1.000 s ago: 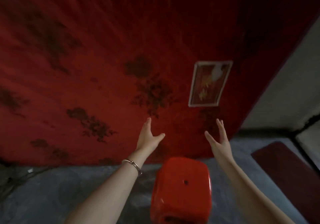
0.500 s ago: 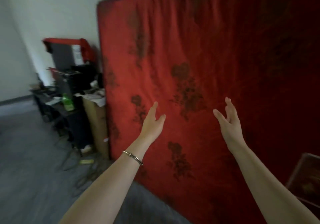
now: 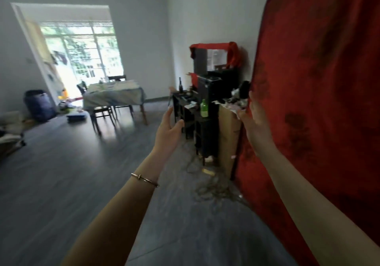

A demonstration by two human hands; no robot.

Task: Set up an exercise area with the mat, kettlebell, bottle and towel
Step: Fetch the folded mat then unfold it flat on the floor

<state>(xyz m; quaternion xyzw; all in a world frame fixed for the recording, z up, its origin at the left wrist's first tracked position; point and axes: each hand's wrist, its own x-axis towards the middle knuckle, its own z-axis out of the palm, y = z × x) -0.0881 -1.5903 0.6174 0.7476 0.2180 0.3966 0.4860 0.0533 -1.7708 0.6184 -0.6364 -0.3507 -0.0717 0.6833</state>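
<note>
Head view swung left from red mattress (image 3: 320, 101) to room. Left hand (image 3: 167, 130) and right hand (image 3: 256, 121) spread, apart, empty. Green bottle (image 3: 204, 108) on shelf, 12 o'clock; search ongoing.

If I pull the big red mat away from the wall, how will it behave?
The red mat stands tall on its edge, so it would probably tip forward. It looks thick and wide, likely heavy and awkward. Its wrinkled fabric suggests some flex, not full stiffness.

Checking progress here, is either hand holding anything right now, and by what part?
Nothing. Left hand and right hand are both open and empty.
</note>
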